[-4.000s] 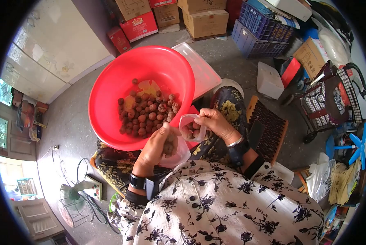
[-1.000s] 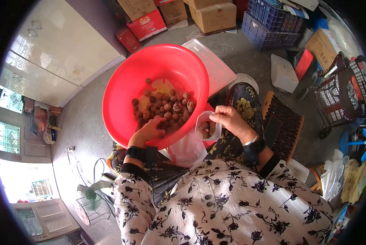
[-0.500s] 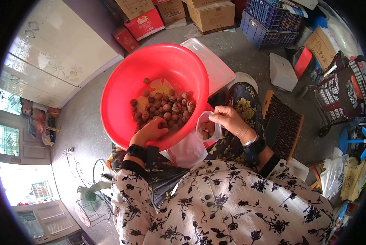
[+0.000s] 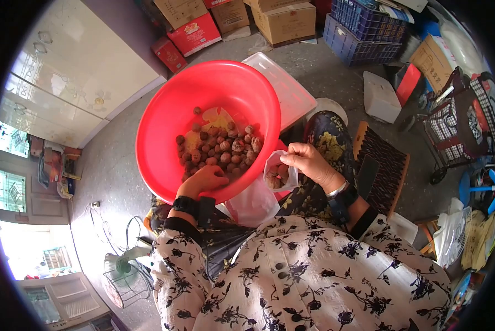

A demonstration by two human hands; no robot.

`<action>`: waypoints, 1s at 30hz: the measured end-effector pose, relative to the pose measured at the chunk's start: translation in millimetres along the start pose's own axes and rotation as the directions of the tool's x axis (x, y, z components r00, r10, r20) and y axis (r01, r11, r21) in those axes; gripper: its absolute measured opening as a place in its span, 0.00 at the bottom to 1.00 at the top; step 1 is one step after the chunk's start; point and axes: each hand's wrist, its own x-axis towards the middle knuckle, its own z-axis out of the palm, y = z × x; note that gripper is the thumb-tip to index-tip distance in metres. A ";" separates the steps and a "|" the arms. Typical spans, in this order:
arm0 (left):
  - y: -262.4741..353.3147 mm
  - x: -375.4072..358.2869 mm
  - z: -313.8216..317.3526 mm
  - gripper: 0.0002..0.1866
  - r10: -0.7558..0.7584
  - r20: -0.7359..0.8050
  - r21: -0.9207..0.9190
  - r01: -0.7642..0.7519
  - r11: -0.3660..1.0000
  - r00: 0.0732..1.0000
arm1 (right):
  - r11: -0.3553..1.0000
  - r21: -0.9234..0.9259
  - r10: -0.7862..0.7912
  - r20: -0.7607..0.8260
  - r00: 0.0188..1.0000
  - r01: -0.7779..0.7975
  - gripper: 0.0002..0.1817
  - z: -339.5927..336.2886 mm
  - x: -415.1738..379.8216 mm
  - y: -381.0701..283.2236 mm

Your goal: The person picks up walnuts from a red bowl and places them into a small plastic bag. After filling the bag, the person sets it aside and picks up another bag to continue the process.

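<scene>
The right hand (image 4: 309,164) pinches the bag (image 4: 293,180) beside the basin (image 4: 162,110), mouth upward, long axis unclear. The left hand's (image 4: 202,181) fingers curl among walnuts (image 4: 225,146) there; I cannot tell their grip.

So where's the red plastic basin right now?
In the head view, the red plastic basin sits left of centre, holding walnuts, with the left hand inside.

Basin (image 4: 170,110) open above; rim (image 4: 263,166) between nuts (image 4: 225,145), bag (image 4: 291,180).
</scene>
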 end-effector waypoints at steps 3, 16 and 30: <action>-11.0 5.9 6.1 0.24 0.093 -0.115 0.111 -0.080 0.991 0.989 | 1.000 0.010 0.014 -0.001 1.000 -0.014 0.17 0.2 0.8 0.1; -7.5 3.5 6.2 0.25 0.014 -0.140 0.341 0.035 0.940 0.990 | 1.000 0.004 0.006 0.006 1.000 -0.006 0.18 0.7 -0.8 -4.5; 2.5 0.2 0.7 0.25 -0.034 -0.149 0.088 0.047 0.995 0.988 | 0.998 0.057 0.025 0.011 1.000 -0.026 0.16 -0.6 0.6 1.3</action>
